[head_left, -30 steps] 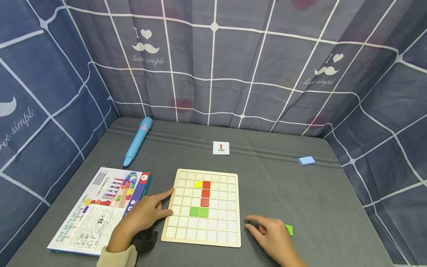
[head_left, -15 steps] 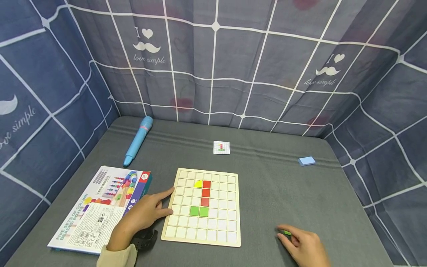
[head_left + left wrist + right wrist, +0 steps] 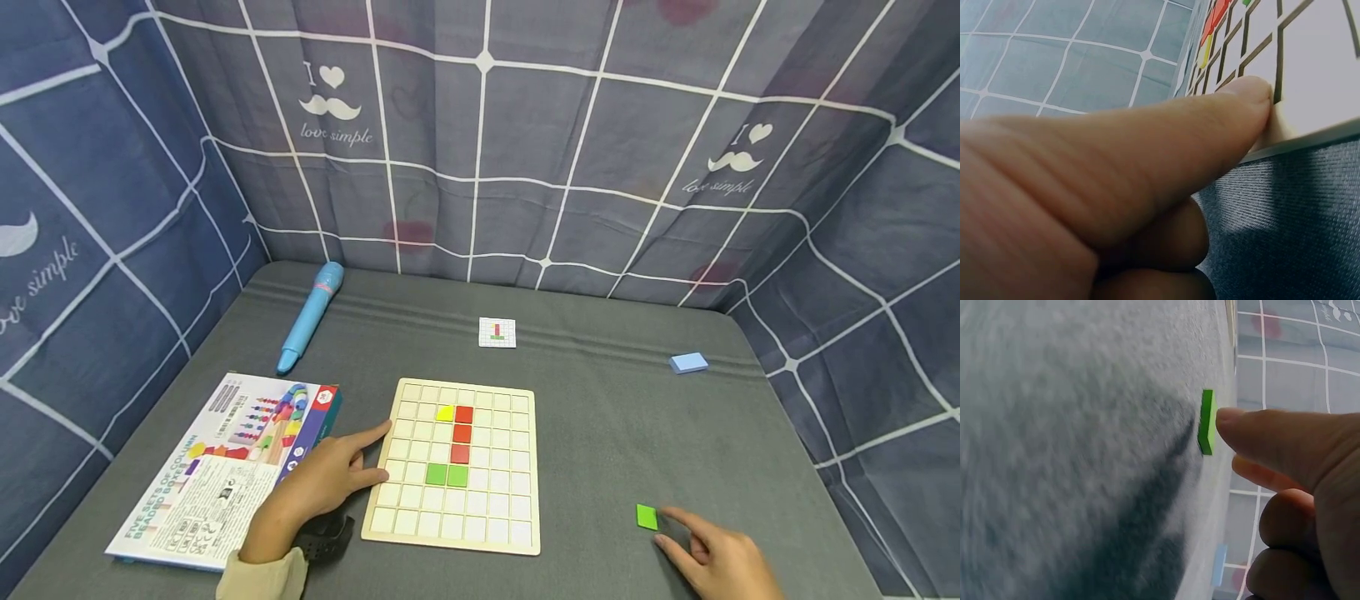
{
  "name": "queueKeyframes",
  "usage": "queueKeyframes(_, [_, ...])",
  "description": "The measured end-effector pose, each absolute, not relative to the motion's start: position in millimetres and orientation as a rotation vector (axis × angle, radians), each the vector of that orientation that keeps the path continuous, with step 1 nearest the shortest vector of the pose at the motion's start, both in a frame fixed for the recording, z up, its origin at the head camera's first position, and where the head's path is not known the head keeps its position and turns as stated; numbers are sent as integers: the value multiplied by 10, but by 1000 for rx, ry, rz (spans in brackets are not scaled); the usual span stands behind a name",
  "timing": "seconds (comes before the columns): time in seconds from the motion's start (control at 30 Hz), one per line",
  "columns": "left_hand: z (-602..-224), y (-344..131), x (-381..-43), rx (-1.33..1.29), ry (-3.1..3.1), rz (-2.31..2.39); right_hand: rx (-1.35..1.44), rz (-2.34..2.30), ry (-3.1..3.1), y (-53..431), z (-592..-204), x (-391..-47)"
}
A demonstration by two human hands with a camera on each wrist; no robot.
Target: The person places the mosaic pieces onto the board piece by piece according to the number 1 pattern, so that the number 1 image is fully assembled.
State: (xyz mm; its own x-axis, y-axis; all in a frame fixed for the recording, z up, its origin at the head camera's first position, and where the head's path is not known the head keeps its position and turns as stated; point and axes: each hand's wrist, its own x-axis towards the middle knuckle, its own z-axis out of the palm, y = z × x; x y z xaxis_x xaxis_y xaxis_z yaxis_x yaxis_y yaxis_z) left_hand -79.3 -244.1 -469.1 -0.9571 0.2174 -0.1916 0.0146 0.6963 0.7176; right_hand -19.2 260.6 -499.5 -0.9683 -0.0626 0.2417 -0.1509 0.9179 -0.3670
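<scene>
A wooden grid board (image 3: 537,467) lies on the table, holding a yellow tile (image 3: 446,413), a column of red tiles (image 3: 462,434) and a pair of green tiles (image 3: 447,475). My left hand (image 3: 330,475) touches the board's left edge with index finger and thumb extended, the other fingers curled. In the left wrist view, the thumb (image 3: 1210,125) rests on the board's rim. To the board's right, a loose bright green tile (image 3: 647,517) lies on the cloth. Just right of it is my right hand (image 3: 712,554), thumb and index finger apart, nothing between them.
A small pattern card (image 3: 497,332) lies behind the board. At the back right sits a light blue block (image 3: 688,362). A printed box (image 3: 217,475) stands left, partly under my left forearm, with a blue microphone-shaped object (image 3: 310,321) behind it. Checked curtains surround the table.
My right hand has moved right, from beside the board, past the loose green tile to its right side. That tile, partly hidden before, now shows fully. My left hand stays put.
</scene>
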Motion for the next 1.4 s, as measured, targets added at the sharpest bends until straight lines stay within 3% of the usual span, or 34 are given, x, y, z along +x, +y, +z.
queueKeyframes(0.37, [-4691,-2446,-790,196,2656,1102,-37,660,-3098,2572,-4982,-264])
queueKeyframes(1.4, [-4685,-2425,-792,157,2666,1086,244,636,-2867,2276,-5021,-333])
